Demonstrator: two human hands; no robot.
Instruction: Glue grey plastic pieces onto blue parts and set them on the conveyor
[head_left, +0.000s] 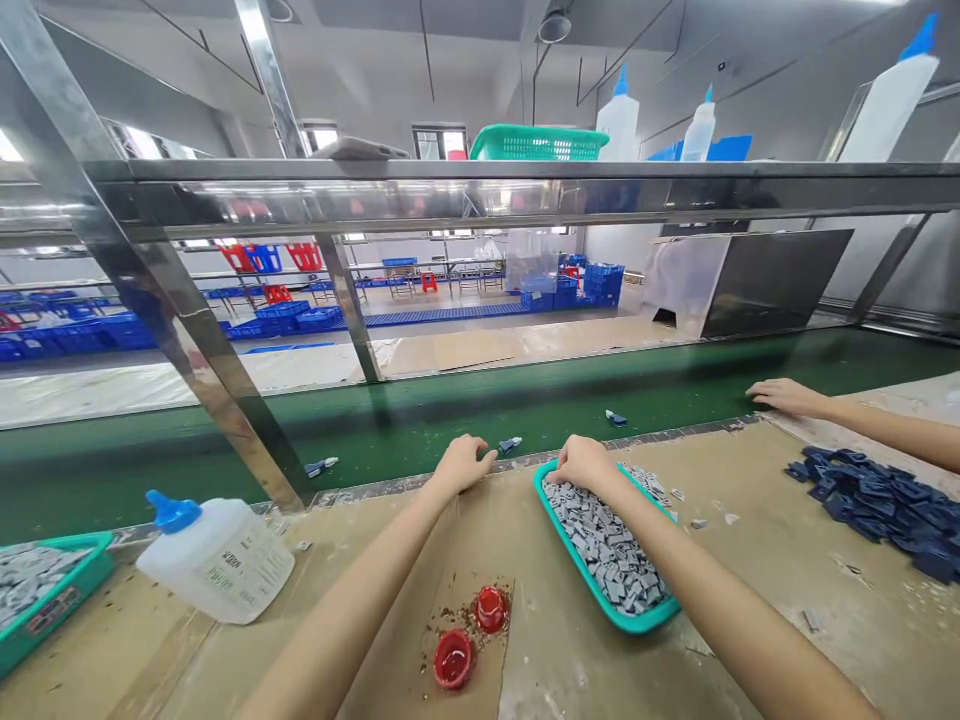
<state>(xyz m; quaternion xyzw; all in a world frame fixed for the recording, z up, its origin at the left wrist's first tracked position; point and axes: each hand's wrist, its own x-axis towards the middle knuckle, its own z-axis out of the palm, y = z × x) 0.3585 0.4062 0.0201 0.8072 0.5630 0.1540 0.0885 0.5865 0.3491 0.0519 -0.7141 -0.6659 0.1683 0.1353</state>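
Observation:
My left hand (463, 462) rests at the far edge of the brown work surface, fingers curled, thumb pointing toward a small blue-grey part (509, 444) on the green conveyor belt (450, 415). Nothing shows in that hand. My right hand (583, 463) lies knuckles-up on the far end of a teal tray (637, 617) filled with small grey parts (611, 545). Its fingers are bent down into the pile, and what they hold is hidden.
A white glue bottle (217, 557) with a blue cap lies on its side at left. Two red cups (471, 634) sit near me. Dark blue parts (885, 505) are heaped at right, where another person's hand (784, 396) rests. A steel frame (195, 330) stands over the belt.

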